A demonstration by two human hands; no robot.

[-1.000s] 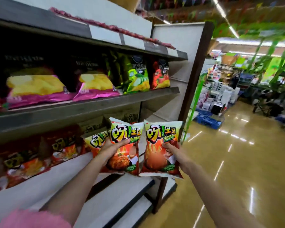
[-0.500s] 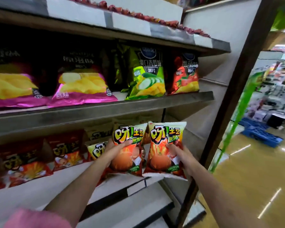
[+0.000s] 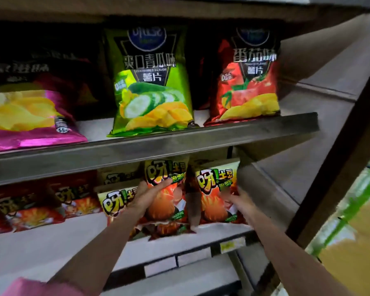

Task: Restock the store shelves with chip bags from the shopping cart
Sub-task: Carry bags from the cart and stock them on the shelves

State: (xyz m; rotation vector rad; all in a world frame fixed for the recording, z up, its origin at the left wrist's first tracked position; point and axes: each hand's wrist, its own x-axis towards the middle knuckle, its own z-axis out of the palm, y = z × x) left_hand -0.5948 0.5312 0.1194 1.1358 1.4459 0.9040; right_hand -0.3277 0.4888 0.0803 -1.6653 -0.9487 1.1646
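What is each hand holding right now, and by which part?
Left hand grips one orange chip bag across its front middle; right hand grips a second matching bag at its lower right side.

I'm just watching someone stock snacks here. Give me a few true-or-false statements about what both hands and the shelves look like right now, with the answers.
1. Each hand holds an orange chip bag. True: the left hand grips the left bag, the right hand the right bag.
2. Both bags are at the lower shelf. True.
3. The green bag stands on the lower shelf. False: it stands on the upper shelf.
4. The red bag is left of the green bag. False: it stands to the right of it.
5. The left hand is empty. False: it grips a bag.
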